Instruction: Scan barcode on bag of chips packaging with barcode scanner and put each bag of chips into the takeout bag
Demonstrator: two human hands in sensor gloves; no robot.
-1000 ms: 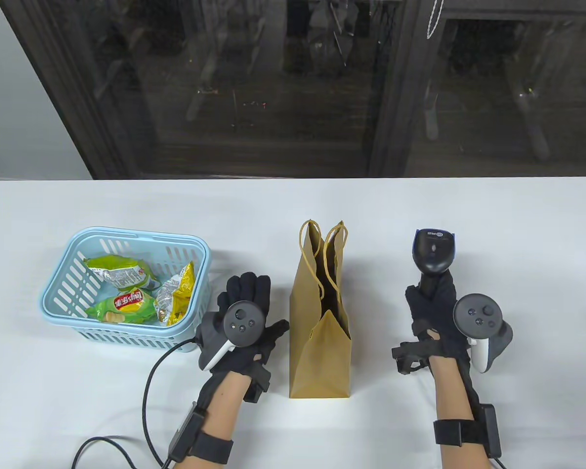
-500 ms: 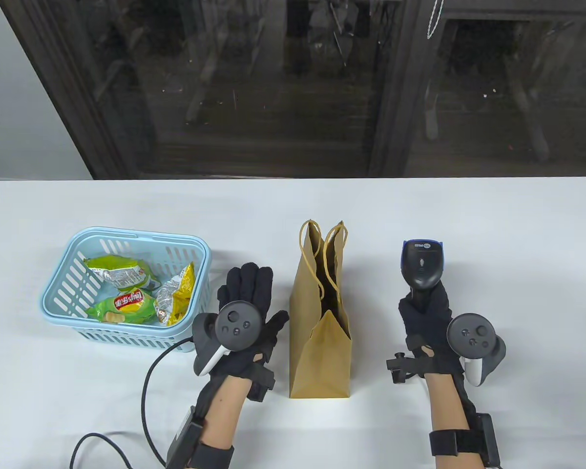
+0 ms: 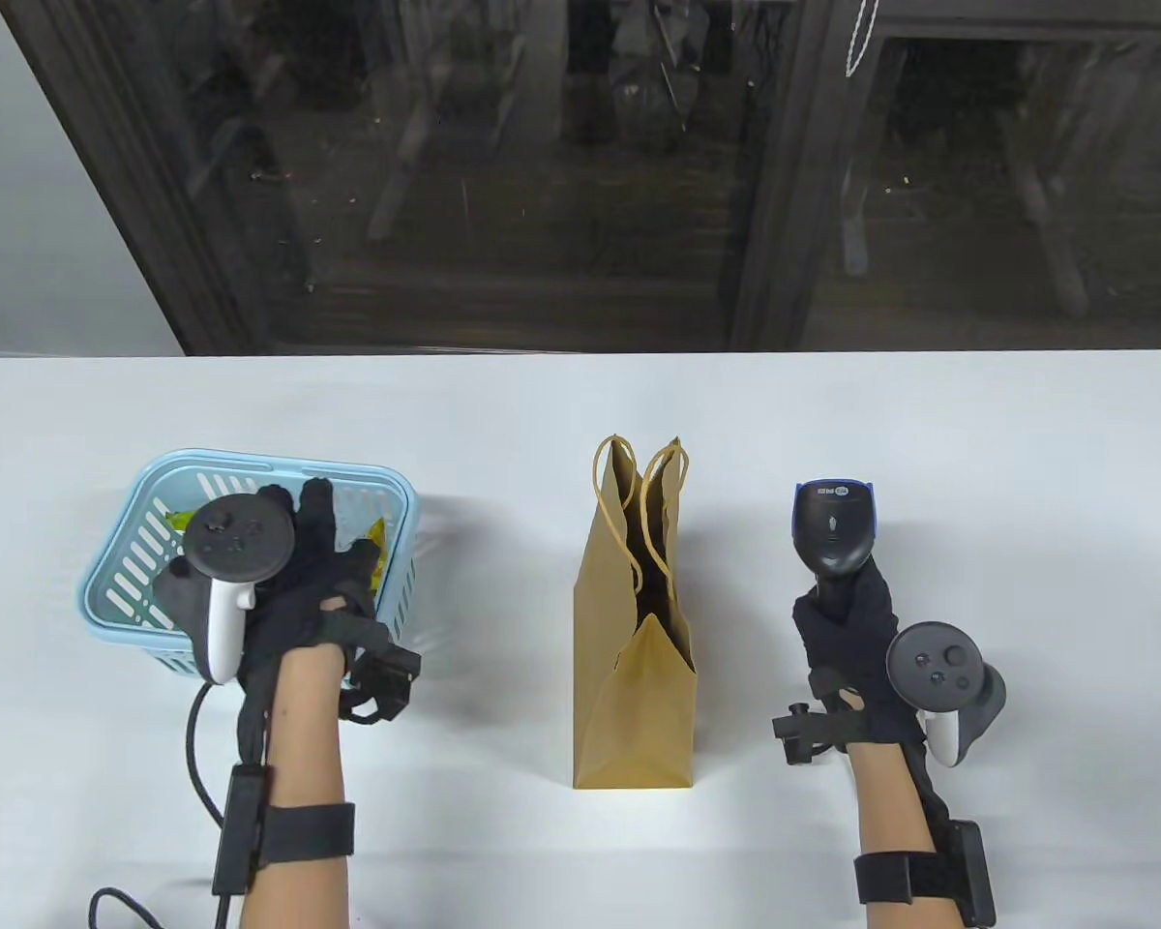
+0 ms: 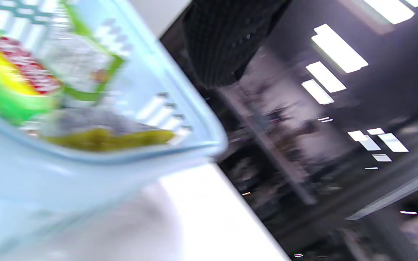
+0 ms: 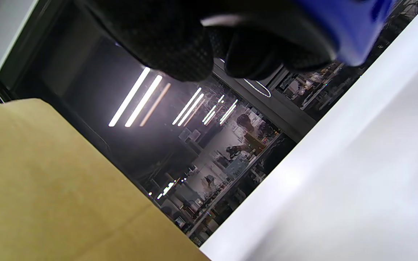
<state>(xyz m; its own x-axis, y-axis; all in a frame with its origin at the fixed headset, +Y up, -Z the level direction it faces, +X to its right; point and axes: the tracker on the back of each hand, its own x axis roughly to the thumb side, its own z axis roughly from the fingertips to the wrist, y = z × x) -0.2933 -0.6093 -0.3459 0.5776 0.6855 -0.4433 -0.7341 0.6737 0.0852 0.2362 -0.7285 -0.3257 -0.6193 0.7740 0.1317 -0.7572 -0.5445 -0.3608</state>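
My left hand (image 3: 327, 547) hovers over the light blue basket (image 3: 121, 542) at the table's left, fingers spread and holding nothing. It covers most of the chip bags; a yellow bag (image 3: 377, 554) and a scrap of a green one (image 3: 176, 523) peek out. In the blurred left wrist view the basket (image 4: 96, 174) holds a green bag of chips (image 4: 9, 87), with one gloved finger (image 4: 223, 43) above. My right hand (image 3: 847, 619) grips the handle of the black barcode scanner (image 3: 832, 527), whose head points away from me. The brown takeout bag (image 3: 634, 677) stands open between my hands.
A black cable (image 3: 198, 735) runs from my left wrist toward the table's front edge. The right wrist view shows the takeout bag's side (image 5: 49, 188), my gloved fingers (image 5: 165, 40) and the scanner's blue trim (image 5: 357, 25). A dark glass wall lies beyond the table's far edge.
My left hand has moved left from beside the takeout bag to over the basket. The right hand and scanner shifted slightly left earlier and now stay still.
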